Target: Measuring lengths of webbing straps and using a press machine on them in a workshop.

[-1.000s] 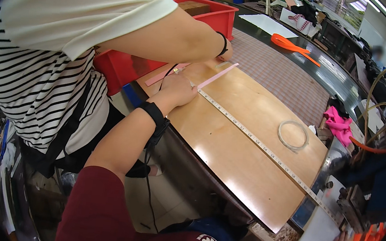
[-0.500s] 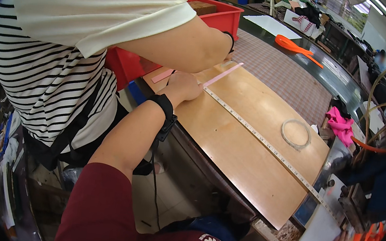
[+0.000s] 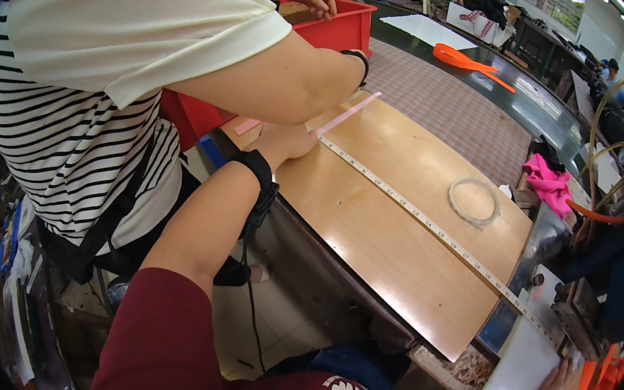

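Note:
My left hand (image 3: 293, 144) is curled at the far end of a pale tape measure (image 3: 411, 211), beside a pink strip (image 3: 347, 114) on the plywood board (image 3: 389, 267); its fingertips are partly hidden. The tape runs diagonally across the board to the machine at right. My right hand (image 3: 549, 389) is at the lower right edge by a white plate (image 3: 512, 372), fingers extended. Another pink strip (image 3: 246, 126) lies at the board's left end. A clear ring (image 3: 494, 207) rests on the board.
A co-worker in a striped top (image 3: 61, 141) leans in from the left over a red bin (image 3: 189, 114). Behind the board are checked material (image 3: 454, 119), orange straps (image 3: 453, 56) and pink cloth (image 3: 543, 181). A machine (image 3: 582, 310) with hoses stands at right.
The co-worker's other hand has appeared above the red bin, and their nearer arm has shifted. My left hand stays at the tape's end with little movement.

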A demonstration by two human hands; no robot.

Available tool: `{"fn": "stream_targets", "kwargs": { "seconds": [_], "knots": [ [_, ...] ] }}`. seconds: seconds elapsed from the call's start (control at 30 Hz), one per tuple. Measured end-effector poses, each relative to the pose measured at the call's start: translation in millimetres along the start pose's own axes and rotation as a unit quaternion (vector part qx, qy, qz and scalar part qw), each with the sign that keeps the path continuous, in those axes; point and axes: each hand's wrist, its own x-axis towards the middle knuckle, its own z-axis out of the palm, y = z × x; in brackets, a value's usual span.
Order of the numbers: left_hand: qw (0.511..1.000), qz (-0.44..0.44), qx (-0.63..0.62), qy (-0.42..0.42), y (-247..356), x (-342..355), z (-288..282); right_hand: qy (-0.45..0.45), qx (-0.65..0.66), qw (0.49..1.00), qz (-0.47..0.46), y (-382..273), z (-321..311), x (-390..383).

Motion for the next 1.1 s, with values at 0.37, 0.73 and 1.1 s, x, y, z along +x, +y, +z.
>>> {"fn": "stream_targets", "kwargs": {
  "seconds": [0.37,0.73,1.1],
  "knots": [
    [0.984,0.088,-0.154,-0.001,-1.6,13.2,15.6,0.045,0.061,0.997,-0.009,-15.2,-16.6,-8.0],
    [0.994,0.028,-0.108,0.015,2.3,6.7,8.0,-0.008,0.015,1.000,0.015,-8.0,-7.8,-1.4],
    [0.999,-0.011,-0.010,-0.038,8.9,8.3,4.4,-0.002,0.020,1.000,0.002,5.4,4.0,0.1]
  ]
}}
